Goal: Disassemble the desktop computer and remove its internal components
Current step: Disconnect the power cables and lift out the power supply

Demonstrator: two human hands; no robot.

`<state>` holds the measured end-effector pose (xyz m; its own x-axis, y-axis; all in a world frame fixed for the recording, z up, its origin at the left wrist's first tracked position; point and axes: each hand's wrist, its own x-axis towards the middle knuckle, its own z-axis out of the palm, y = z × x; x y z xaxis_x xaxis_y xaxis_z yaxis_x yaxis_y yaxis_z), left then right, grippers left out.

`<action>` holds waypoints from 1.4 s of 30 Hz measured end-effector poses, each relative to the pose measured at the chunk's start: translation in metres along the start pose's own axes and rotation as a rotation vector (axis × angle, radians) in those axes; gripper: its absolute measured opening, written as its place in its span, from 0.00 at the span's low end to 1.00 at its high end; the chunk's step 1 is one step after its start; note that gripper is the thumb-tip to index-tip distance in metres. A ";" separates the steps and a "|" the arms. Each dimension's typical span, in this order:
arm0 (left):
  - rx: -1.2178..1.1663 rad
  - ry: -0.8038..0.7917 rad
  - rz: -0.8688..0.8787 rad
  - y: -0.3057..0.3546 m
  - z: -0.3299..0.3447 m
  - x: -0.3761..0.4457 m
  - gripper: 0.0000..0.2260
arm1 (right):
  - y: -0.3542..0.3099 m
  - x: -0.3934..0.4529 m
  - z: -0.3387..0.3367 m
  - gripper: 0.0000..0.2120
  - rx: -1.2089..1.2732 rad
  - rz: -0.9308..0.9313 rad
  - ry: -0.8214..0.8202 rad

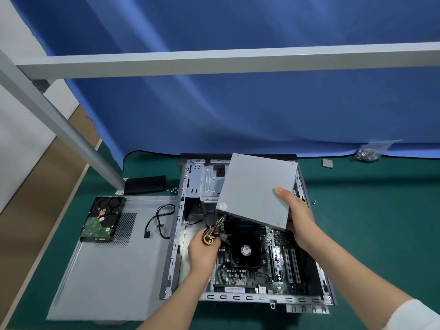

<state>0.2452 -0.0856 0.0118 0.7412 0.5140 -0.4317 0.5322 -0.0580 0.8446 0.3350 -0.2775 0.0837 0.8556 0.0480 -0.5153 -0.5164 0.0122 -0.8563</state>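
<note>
Here, a green mat (369,222) covered the bench, backed by a blue curtain (238,110). The left hand (202,252) curled round a bundle of coloured cables (212,234); beyond its fingers, the right hand (298,216) gripped the grey power supply (256,190), raised tilted above the open computer case (238,297). A hard drive (101,220) lay left, on the detached side panel (114,270).

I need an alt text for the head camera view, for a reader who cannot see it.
A person's right hand lifts a grey power supply out of an open computer case, while the left hand holds its bundle of wires. A hard drive lies on the removed side panel at left.
</note>
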 end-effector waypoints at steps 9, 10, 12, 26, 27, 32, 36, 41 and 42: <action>0.013 0.006 0.044 0.000 0.001 0.000 0.10 | 0.001 0.000 0.000 0.40 0.009 -0.005 0.018; 0.016 0.003 0.046 -0.001 0.001 0.001 0.10 | 0.001 0.000 0.000 0.40 0.005 -0.005 0.016; 0.024 -0.007 0.054 -0.002 0.001 0.002 0.09 | 0.000 0.000 0.000 0.41 -0.002 -0.006 0.015; 0.060 -0.068 0.108 -0.008 0.003 0.006 0.09 | -0.004 0.000 0.001 0.40 0.028 -0.006 -0.003; 0.043 -0.079 0.090 -0.009 0.003 0.007 0.09 | -0.004 0.000 0.001 0.40 0.031 -0.006 0.000; 0.028 -0.103 0.076 -0.010 0.004 0.007 0.10 | -0.004 0.000 0.000 0.32 0.062 -0.009 -0.006; 0.085 -0.047 0.140 -0.011 0.003 0.006 0.10 | -0.005 0.001 0.000 0.36 0.056 0.007 -0.010; 0.072 -0.088 0.129 -0.009 0.003 0.003 0.10 | -0.006 0.001 0.000 0.41 0.044 0.008 -0.019; 0.073 -0.091 0.124 -0.008 0.003 0.002 0.10 | -0.006 0.001 0.000 0.42 0.043 0.007 -0.022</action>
<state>0.2437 -0.0866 0.0029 0.8353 0.4196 -0.3554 0.4602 -0.1799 0.8694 0.3388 -0.2774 0.0886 0.8511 0.0699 -0.5203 -0.5241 0.0544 -0.8499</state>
